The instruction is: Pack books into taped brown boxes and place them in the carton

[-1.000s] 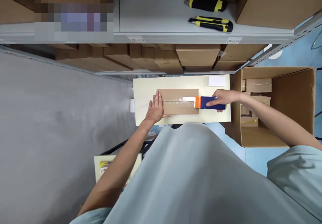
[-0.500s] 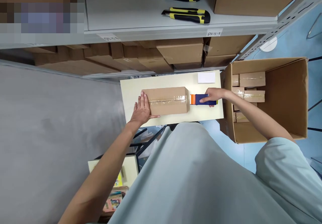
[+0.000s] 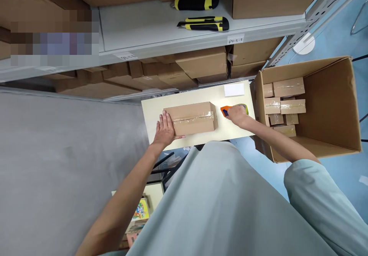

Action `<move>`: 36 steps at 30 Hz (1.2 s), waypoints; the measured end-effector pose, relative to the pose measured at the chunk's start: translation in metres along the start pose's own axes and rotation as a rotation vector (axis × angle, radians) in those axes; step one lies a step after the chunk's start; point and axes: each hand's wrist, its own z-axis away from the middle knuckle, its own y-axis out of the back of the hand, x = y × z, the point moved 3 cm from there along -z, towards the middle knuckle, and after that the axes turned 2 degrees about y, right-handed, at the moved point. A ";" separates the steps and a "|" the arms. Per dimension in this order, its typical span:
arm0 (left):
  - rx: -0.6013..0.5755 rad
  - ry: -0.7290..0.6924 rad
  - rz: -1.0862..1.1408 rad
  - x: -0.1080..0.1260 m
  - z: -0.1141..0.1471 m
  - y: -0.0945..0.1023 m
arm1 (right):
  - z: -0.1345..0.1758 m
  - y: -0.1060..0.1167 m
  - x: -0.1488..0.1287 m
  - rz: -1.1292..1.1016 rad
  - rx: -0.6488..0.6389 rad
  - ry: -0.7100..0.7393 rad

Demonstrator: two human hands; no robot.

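Observation:
A taped cardboard box (image 3: 191, 123) lies lengthwise on the cream table (image 3: 201, 137), with clear tape along its top seam and over its right end. My left hand (image 3: 166, 128) rests flat on the box's left end, fingers stretched and the thumb along the near edge. To the right of the box, apart from it, my right hand (image 3: 237, 115) is closed around a tape dispenser (image 3: 225, 110). The dispenser's orange front points toward the box, and a yellow-green part shows behind my hand. My fingers hide most of its body.
A small white stack of paper or labels (image 3: 234, 90) lies at the table's back right. Right of the table stands a large open carton (image 3: 330, 110) holding several small taped boxes. Behind, a metal shelf (image 3: 138, 29) carries cartons and two utility knives (image 3: 205, 23).
My right hand has turned the dispenser, so its orange front is tilted and its yellow-green rear shows more. My left hand stays on the box. The whole view has shifted slightly.

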 end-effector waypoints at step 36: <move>0.701 -0.433 0.224 -0.010 -0.066 0.260 | -0.007 0.305 -0.219 0.215 0.693 0.217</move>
